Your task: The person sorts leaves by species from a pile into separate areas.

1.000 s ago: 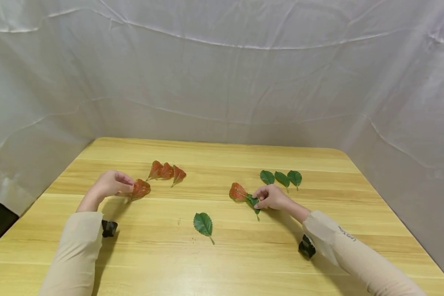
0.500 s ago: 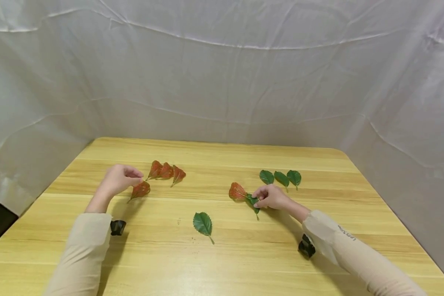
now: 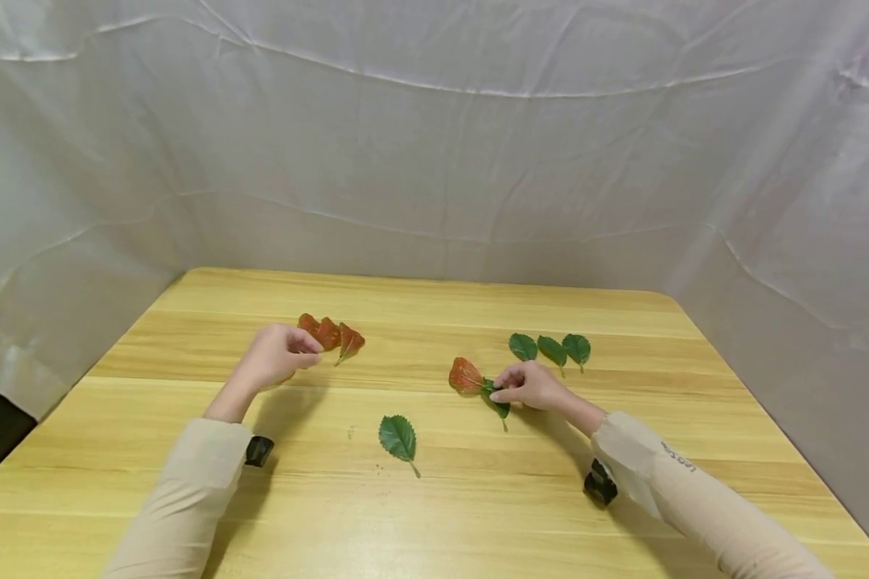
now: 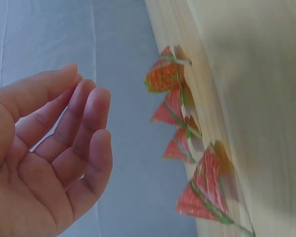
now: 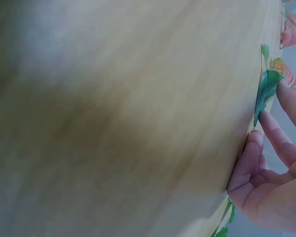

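Note:
My left hand (image 3: 278, 354), loosely curled and holding nothing, hovers beside a group of red leaves (image 3: 351, 342) on the left of the table. In the left wrist view its fingers (image 4: 98, 106) are apart from several red leaves (image 4: 204, 190) with green stems. The hand hides part of the group in the head view. On the right, my right hand (image 3: 534, 388) pinches a green leaf (image 5: 267, 91) between thumb and index finger, low over the wood. That leaf's upper end meets the stem of a single red leaf (image 3: 465, 375).
Behind the right hand, three green leaves (image 3: 553, 350) lie in a row. One more green leaf (image 3: 397, 437) lies near the middle of the wooden table (image 3: 434, 515). A pale cloth (image 3: 434, 161) hangs around the table's back and sides.
My left hand has let go of the nearest red leaf and moved right, over toward the red group. My right hand stays at the green leaf, its fingers shifting slightly.

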A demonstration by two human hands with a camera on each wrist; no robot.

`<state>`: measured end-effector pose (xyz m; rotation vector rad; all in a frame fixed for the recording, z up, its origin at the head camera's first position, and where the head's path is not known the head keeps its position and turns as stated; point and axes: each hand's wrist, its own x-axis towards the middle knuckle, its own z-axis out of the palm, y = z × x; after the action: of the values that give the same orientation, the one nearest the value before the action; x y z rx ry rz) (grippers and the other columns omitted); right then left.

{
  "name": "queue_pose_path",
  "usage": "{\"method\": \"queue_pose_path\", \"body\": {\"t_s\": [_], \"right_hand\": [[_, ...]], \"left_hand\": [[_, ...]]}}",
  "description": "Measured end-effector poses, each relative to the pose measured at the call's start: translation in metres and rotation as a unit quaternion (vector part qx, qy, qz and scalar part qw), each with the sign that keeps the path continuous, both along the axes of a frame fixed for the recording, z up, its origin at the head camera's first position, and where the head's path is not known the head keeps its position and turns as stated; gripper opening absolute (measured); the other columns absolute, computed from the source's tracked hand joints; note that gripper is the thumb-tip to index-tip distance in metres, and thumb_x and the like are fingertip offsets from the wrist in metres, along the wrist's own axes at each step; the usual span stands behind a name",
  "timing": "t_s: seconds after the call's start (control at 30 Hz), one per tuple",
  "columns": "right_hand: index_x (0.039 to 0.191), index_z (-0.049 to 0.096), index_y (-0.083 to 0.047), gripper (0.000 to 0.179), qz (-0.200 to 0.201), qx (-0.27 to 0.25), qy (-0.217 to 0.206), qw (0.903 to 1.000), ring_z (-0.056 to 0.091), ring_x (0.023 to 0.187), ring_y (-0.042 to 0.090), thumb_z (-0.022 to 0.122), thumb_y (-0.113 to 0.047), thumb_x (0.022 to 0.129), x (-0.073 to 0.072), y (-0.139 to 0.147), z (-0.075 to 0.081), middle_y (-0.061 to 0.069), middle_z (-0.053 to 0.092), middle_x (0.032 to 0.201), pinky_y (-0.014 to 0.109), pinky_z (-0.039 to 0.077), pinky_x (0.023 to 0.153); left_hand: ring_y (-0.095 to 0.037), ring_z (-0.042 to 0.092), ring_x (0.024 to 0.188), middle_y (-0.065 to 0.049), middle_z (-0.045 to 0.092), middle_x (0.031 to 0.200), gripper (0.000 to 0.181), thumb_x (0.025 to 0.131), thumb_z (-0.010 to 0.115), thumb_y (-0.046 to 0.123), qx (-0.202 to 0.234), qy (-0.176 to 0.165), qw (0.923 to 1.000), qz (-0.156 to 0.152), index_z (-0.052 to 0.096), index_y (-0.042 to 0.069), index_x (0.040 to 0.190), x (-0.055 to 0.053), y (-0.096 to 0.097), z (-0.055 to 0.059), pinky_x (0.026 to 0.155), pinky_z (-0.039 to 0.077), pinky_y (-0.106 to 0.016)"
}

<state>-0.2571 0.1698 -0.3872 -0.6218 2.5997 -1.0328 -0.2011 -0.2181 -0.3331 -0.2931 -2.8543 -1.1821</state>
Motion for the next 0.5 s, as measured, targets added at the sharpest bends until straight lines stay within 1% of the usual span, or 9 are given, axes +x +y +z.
{"method": "queue_pose_path", "body": {"t_s": [0.1, 0.23, 0.37, 0.5], "right_hand": [[0.090, 0.066, 0.001, 0.020, 0.000, -0.003, -0.003, 1.0000, 0.037, 0.052, 0.011, 0.070, -0.014, 0.078, 0.000, 0.000, 0.000, 0.000, 0.051, 0.063, 0.022, 0.032, 0.047], [0.090, 0.066, 0.001, 0.020, 0.001, -0.010, -0.007, 0.9999, 0.036, 0.052, 0.011, 0.070, -0.012, 0.077, 0.001, 0.000, 0.001, 0.000, 0.051, 0.063, 0.022, 0.032, 0.046], [0.090, 0.066, 0.001, 0.020, 0.000, -0.011, -0.007, 0.9999, 0.036, 0.052, 0.011, 0.071, -0.012, 0.076, 0.001, 0.000, 0.002, 0.000, 0.051, 0.063, 0.022, 0.032, 0.046], [0.090, 0.066, 0.001, 0.021, -0.004, -0.007, -0.009, 0.9999, 0.037, 0.052, 0.010, 0.072, -0.012, 0.075, 0.001, 0.000, 0.002, 0.000, 0.051, 0.063, 0.021, 0.032, 0.046]], "left_hand": [[-0.022, 0.057, 0.068, -0.004, 0.061, 0.074, 0.007, 0.080, 0.064, 0.005, 0.000, 0.003, 1.0000, -0.007, 0.067, -0.001, 0.084, 0.001, 0.006, -0.001, 0.059, 0.045, -0.030], [-0.016, 0.055, 0.066, -0.002, 0.061, 0.074, 0.006, 0.080, 0.065, 0.005, -0.004, 0.011, 0.9996, -0.025, 0.067, 0.000, 0.082, 0.001, 0.015, -0.002, 0.060, 0.045, -0.030], [-0.015, 0.057, 0.066, -0.002, 0.063, 0.074, 0.005, 0.079, 0.065, 0.004, 0.000, 0.008, 0.9989, -0.047, 0.067, 0.000, 0.082, 0.001, 0.023, -0.004, 0.060, 0.047, -0.030], [-0.016, 0.059, 0.068, -0.005, 0.064, 0.076, 0.004, 0.079, 0.065, 0.003, -0.002, 0.005, 0.9974, -0.071, 0.067, 0.000, 0.082, 0.001, 0.032, -0.006, 0.061, 0.049, -0.030]]}}
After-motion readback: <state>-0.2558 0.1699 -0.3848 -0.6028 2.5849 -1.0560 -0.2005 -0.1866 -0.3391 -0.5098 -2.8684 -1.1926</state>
